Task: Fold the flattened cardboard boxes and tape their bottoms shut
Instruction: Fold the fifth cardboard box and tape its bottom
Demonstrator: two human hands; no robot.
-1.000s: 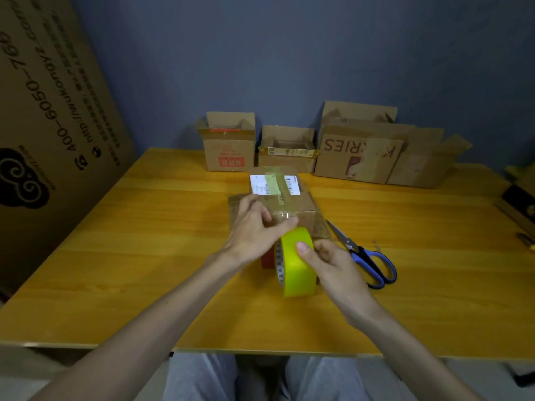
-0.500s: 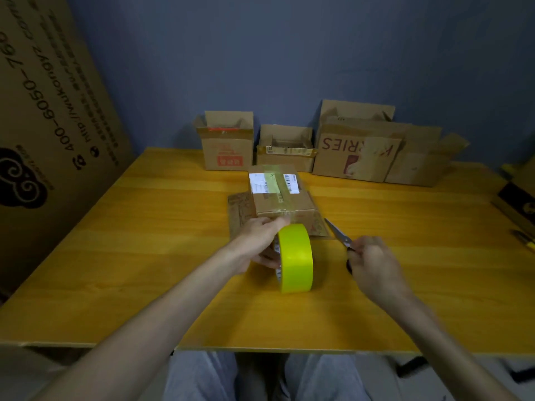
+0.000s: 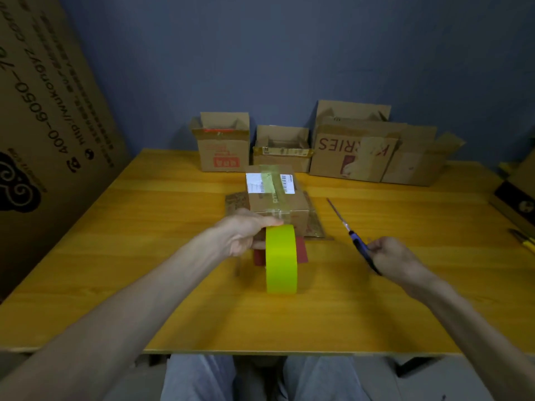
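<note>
A small cardboard box [image 3: 276,201] with white labels and a tape strip along its top sits mid-table on flattened cardboard [image 3: 314,224]. Just in front of it a yellow tape roll [image 3: 281,259] stands on edge, held by my left hand [image 3: 244,233], thumb over the top of the roll and fingers behind it. To the right, my right hand [image 3: 389,256] grips the blue handles of the scissors [image 3: 351,235], lifted above the table with the blades pointing away toward the box.
Several folded open boxes [image 3: 351,154] line the back edge of the yellow table [image 3: 144,256]. A large printed cardboard sheet [image 3: 43,125] leans at the left. Dark boxes and a yellow tool [image 3: 524,241] lie at the right edge.
My right hand left the tape roll, reached right, took the scissors by the handles and lifted them. My left hand moved from the box top onto the roll.
</note>
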